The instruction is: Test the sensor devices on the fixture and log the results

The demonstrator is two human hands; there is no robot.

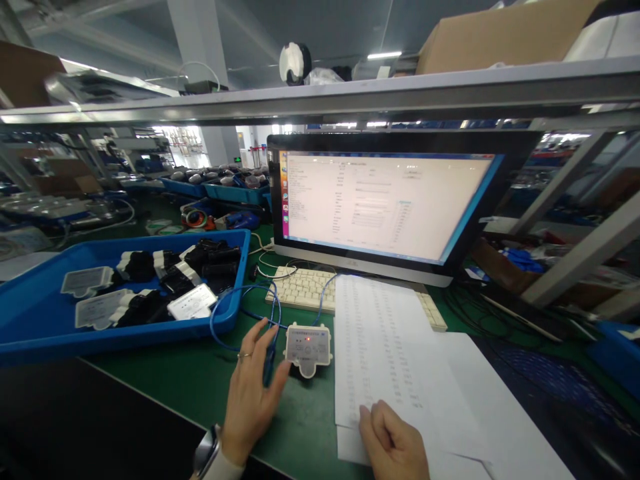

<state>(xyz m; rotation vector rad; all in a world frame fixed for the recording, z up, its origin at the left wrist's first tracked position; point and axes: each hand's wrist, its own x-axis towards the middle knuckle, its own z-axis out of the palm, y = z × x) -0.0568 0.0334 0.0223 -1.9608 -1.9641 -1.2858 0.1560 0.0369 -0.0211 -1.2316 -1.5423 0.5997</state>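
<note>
My left hand (254, 387) is open, its fingers spread beside a small grey-white electronic module (307, 347) with a red light lit on its face. The thumb is close to the module's left edge; whether it touches I cannot tell. A blue cable (213, 320) loops behind my fingers, and part of it is hidden by them. Over the lower part of the printed sheets (383, 347) my right hand (395, 440) is closed, fingers curled in. What it holds, if anything, is hidden. Columns of small print run down the top sheet, too blurred to read.
A blue tray (165, 333) on the left holds several modules and black parts with white labels. Behind the sheets are a cream keyboard (300, 288), partly covered, and a lit monitor (380, 207). A shelf (320, 100) crosses above. Dark cables (465, 313) lie at right.
</note>
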